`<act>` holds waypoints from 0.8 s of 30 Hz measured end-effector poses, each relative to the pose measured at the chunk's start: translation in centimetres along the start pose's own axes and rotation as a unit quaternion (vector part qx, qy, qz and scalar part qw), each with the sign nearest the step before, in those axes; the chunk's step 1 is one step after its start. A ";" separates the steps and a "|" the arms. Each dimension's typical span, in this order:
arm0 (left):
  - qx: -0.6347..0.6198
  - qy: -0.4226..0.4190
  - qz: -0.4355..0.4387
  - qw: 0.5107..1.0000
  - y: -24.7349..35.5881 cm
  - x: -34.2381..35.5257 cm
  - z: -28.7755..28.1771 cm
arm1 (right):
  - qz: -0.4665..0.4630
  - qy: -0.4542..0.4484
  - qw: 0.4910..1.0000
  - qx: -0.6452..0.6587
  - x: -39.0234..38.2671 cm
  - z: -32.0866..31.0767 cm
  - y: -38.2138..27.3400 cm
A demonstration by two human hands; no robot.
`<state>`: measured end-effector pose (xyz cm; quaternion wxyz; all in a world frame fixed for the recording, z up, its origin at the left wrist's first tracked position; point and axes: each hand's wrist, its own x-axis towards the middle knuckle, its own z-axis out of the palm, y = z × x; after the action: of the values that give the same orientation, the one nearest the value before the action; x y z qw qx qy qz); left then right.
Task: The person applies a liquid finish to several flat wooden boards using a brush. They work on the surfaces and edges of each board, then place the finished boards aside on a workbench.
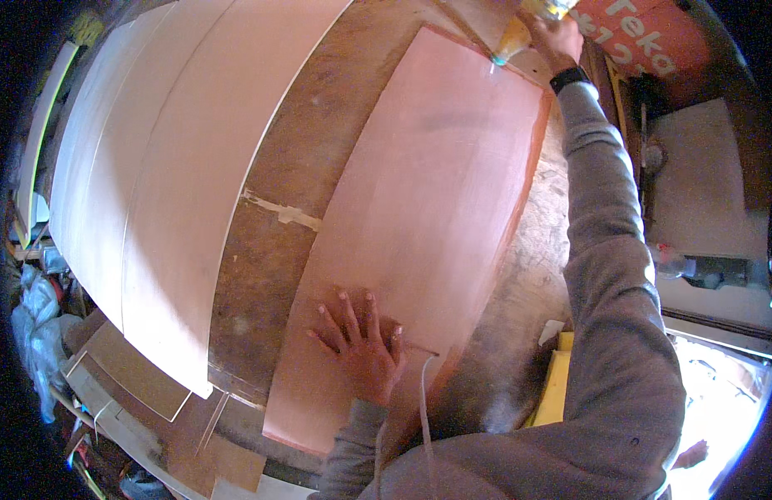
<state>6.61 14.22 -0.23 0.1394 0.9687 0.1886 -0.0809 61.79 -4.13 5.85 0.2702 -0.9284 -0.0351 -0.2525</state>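
Note:
A long panel with a pinkish face (419, 192) and a reddish edge lies on the brown plywood bench top (273, 167). Flat on its near end rests my left hand (365, 354), fingers spread, holding nothing. My right arm stretches out to the panel's far right corner. There my right hand (557, 42), with a dark band at the wrist, is closed around an amber squeeze bottle (514, 40). The bottle is tilted, its bluish-green tip pointing down at the panel's far edge. A small whitish streak shows just below the tip. My fingers partly cover the bottle, and its upper end is cut off by the picture's edge.
Large pale boards (177, 125) lie along the left side. A yellow object (554, 385) sits beside my right elbow. Clear plastic bags (37, 312) and offcuts (136, 375) crowd the lower left. A red board with lettering (653, 42) stands at the far right.

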 end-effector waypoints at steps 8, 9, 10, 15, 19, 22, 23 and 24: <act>0.010 0.002 0.005 1.000 0.1 0.0 -0.4 | 0.059 0.028 0.998 -0.010 -0.6 0.9 -4.3; 0.011 0.002 0.009 1.000 0.0 0.0 -0.5 | 0.062 0.031 0.997 -0.016 -0.4 0.7 -3.9; 0.011 0.002 0.014 1.000 0.0 0.1 -0.6 | 0.067 0.034 0.997 -0.022 -0.3 0.4 -3.2; 0.025 0.025 0.013 0.999 0.2 -0.2 0.4 | 0.045 0.007 0.996 -0.076 -0.8 -3.0 4.6; 0.022 0.026 0.017 0.999 0.3 -0.1 0.4 | 0.062 -0.014 0.998 -0.014 -0.9 -3.2 5.8; 0.031 0.037 0.012 0.999 0.3 -0.1 0.0 | 0.082 -0.014 0.996 -0.014 -0.4 -0.1 0.6; 0.028 0.035 0.008 0.999 0.2 -0.2 -0.1 | 0.082 0.008 0.996 0.030 -1.1 0.3 -1.4; 0.021 0.032 0.007 0.999 0.2 -0.2 -0.1 | 0.073 -0.021 0.997 0.015 -1.2 -0.4 -3.3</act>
<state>6.52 13.97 -0.07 0.1136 0.9748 0.1847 -0.0527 59.93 -1.49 7.20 0.3011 -0.9295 0.0230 -0.2117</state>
